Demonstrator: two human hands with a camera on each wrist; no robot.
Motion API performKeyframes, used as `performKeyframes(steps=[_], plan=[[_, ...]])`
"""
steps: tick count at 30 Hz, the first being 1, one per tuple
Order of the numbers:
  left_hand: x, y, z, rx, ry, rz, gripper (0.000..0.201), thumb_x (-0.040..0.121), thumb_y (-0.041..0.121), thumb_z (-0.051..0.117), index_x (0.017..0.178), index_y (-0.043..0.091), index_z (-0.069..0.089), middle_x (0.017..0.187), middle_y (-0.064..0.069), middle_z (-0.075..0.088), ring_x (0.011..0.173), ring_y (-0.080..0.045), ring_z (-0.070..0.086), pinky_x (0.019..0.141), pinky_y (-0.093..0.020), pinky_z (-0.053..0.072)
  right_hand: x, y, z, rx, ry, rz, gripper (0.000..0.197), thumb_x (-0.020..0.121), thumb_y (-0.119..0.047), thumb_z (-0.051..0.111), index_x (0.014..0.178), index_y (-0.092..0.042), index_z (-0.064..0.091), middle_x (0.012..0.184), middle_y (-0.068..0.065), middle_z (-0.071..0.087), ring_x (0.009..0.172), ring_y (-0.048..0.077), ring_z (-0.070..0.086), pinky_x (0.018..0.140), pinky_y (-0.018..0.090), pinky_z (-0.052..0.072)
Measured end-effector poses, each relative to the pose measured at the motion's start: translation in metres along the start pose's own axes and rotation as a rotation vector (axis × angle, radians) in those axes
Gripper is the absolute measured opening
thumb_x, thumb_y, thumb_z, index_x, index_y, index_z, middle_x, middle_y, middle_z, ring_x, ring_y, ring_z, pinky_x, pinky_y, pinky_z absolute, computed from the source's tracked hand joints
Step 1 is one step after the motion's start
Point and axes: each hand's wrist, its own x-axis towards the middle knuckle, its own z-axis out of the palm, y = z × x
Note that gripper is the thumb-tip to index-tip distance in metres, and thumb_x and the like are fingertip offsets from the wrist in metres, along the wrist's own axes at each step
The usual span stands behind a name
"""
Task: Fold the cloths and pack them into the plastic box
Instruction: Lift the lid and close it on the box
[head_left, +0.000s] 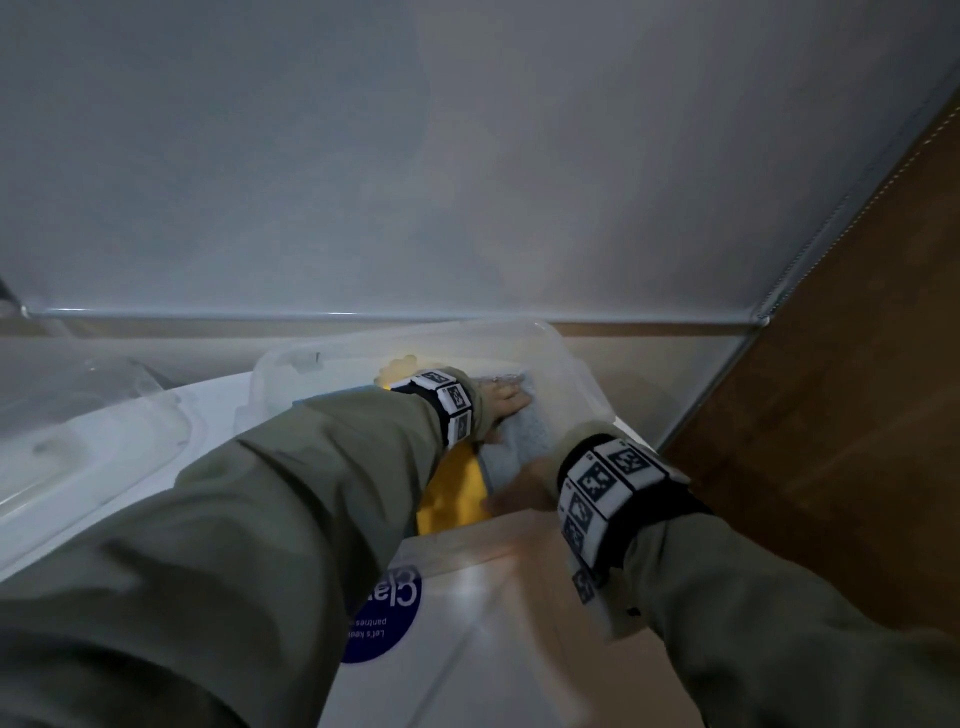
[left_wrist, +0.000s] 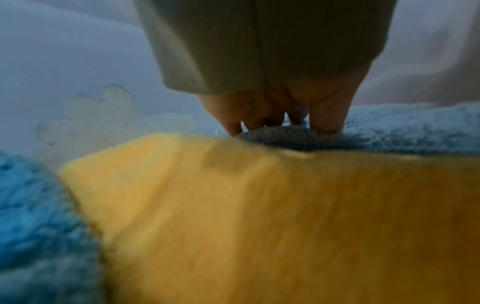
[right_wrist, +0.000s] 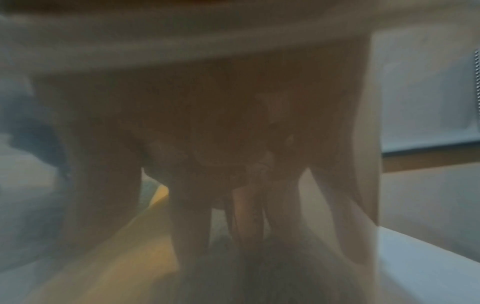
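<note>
A clear plastic box (head_left: 571, 364) stands on a white surface and both my hands are inside it. A pale grey-blue fluffy cloth (head_left: 530, 431) lies folded along the box's right side. My left hand (head_left: 506, 397) presses flat on its far end; in the left wrist view the left hand (left_wrist: 280, 121) has its fingertips pushed into the pale cloth (left_wrist: 402, 127). My right hand (head_left: 519, 493) touches the near end of that cloth, and the right hand (right_wrist: 223, 226) shows blurred, fingers straight and pointing down. A yellow cloth (head_left: 457, 499) (left_wrist: 259, 226) lies beside it, with a brighter blue cloth (head_left: 317, 402) (left_wrist: 31, 205) to the left.
A white lid-like sheet with a round blue sticker (head_left: 384, 618) lies in front of the box. Another clear plastic piece (head_left: 78, 426) sits at the left. A pale wall (head_left: 467, 156) rises just behind the box, and brown floor (head_left: 831, 415) shows at the right.
</note>
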Motion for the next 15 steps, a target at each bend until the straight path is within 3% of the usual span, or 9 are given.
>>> performKeyframes(steps=[3, 5, 8, 10, 11, 13, 14, 15], plan=[[-0.024, 0.005, -0.017, -0.165, -0.034, -0.009, 0.064, 0.097, 0.031, 0.042, 0.148, 0.012, 0.008, 0.157, -0.010, 0.008, 0.144, -0.026, 0.012, 0.117, -0.039, 0.014, -0.003, -0.007, 0.005, -0.056, 0.002, 0.025, 0.082, 0.087, -0.057, 0.048, 0.144, -0.002, 0.027, 0.150, 0.016, 0.030, 0.139, 0.029, 0.028, 0.112, 0.038, 0.021], [-0.049, 0.000, -0.034, -0.378, -0.043, -0.026, 0.059, 0.097, 0.026, 0.045, 0.147, 0.016, 0.016, 0.155, -0.006, 0.019, 0.142, -0.024, 0.022, 0.110, -0.033, 0.024, -0.015, -0.010, -0.002, -0.106, 0.050, 0.011, 0.072, 0.089, -0.054, 0.047, 0.140, -0.005, 0.036, 0.147, 0.014, 0.037, 0.136, 0.028, 0.034, 0.110, 0.037, 0.027], [-0.114, -0.029, -0.056, -0.582, 0.207, -0.062, 0.050, 0.097, 0.030, 0.044, 0.143, 0.020, 0.029, 0.143, -0.004, 0.044, 0.126, -0.023, 0.046, 0.099, -0.032, 0.035, -0.048, -0.030, -0.023, -0.194, 0.274, -0.086, 0.044, 0.095, -0.041, 0.043, 0.126, -0.012, 0.054, 0.133, 0.009, 0.054, 0.123, 0.028, 0.050, 0.100, 0.035, 0.039], [-0.162, -0.061, -0.048, -0.818, 0.395, -0.106, 0.043, 0.095, 0.026, 0.047, 0.137, 0.018, 0.040, 0.119, -0.005, 0.059, 0.096, -0.019, 0.060, 0.079, -0.028, 0.047, -0.070, -0.064, -0.039, -0.219, 0.471, -0.166, 0.037, 0.096, -0.036, 0.042, 0.121, -0.014, 0.059, 0.127, 0.008, 0.058, 0.117, 0.027, 0.053, 0.096, 0.033, 0.040], [-0.187, -0.080, -0.034, -0.941, 0.507, -0.146, 0.039, 0.094, 0.022, 0.050, 0.132, 0.017, 0.045, 0.105, -0.004, 0.061, 0.080, -0.013, 0.062, 0.067, -0.022, 0.047, -0.080, -0.087, -0.045, -0.146, 0.546, -0.230, 0.034, 0.094, -0.034, 0.045, 0.117, -0.014, 0.062, 0.123, 0.008, 0.061, 0.114, 0.027, 0.055, 0.095, 0.031, 0.042], [-0.237, -0.118, 0.014, -1.115, 0.689, -0.305, 0.032, 0.092, 0.015, 0.054, 0.124, 0.015, 0.052, 0.083, 0.000, 0.058, 0.056, 0.002, 0.058, 0.056, -0.015, 0.041, -0.095, -0.140, -0.051, 0.066, 0.625, -0.384, 0.027, 0.091, -0.032, 0.052, 0.108, -0.017, 0.066, 0.112, 0.007, 0.066, 0.104, 0.024, 0.059, 0.089, 0.025, 0.044], [-0.262, -0.136, 0.047, -1.160, 0.737, -0.414, 0.029, 0.091, 0.012, 0.055, 0.120, 0.015, 0.054, 0.076, 0.000, 0.056, 0.052, 0.004, 0.056, 0.055, -0.014, 0.040, -0.102, -0.168, -0.047, 0.164, 0.637, -0.466, 0.022, 0.089, -0.031, 0.055, 0.102, -0.019, 0.068, 0.106, 0.005, 0.067, 0.097, 0.022, 0.059, 0.084, 0.023, 0.043], [-0.286, -0.155, 0.084, -1.173, 0.742, -0.539, 0.028, 0.089, 0.010, 0.057, 0.117, 0.013, 0.056, 0.075, -0.001, 0.055, 0.060, -0.001, 0.058, 0.058, -0.015, 0.042, -0.108, -0.199, -0.041, 0.236, 0.624, -0.548, 0.017, 0.088, -0.031, 0.057, 0.097, -0.023, 0.068, 0.099, 0.003, 0.067, 0.091, 0.020, 0.059, 0.082, 0.022, 0.043]])
